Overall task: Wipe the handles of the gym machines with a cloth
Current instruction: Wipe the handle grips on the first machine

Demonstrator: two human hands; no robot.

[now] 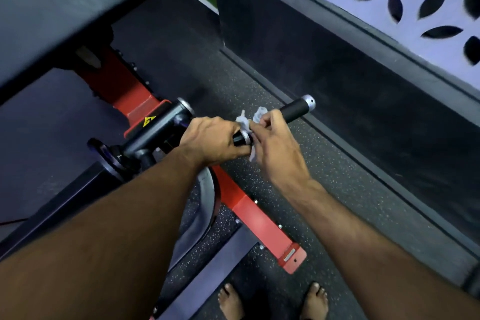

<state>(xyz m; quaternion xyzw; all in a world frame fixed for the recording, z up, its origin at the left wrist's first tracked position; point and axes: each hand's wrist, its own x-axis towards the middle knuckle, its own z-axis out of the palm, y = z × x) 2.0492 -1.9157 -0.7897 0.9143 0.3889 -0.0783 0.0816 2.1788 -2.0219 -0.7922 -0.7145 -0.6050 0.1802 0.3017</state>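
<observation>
Left hand: left hand (210, 141) is curled round the near handle (240, 138), fingers wrapped over its black grip just short of the metal end cap; it appears to steady the bar.
Right hand: right hand (275, 143) pinches the cloth (253, 122) between thumb and fingertips; remaining fingers loosely bent.
Cloth: small, pale, crumpled; sits at the end cap of the near handle, touching it, between the two hands.
Far handle: far handle (296, 110) lies at about 1 o'clock from the right fingers, close by; its uncovered grip and cap are bare.
Axis: both handles run roughly 8 o'clock to 2 o'clock.
Nearer hand: the right, already beside the far handle's inner end.
Step, judged: wiping at the end of the near handle; the far grip looks the likely next stretch, stroked along its axis toward 2 o'clock.
Surroundings: red machine frame (262, 218), speckled floor (324, 176).
</observation>
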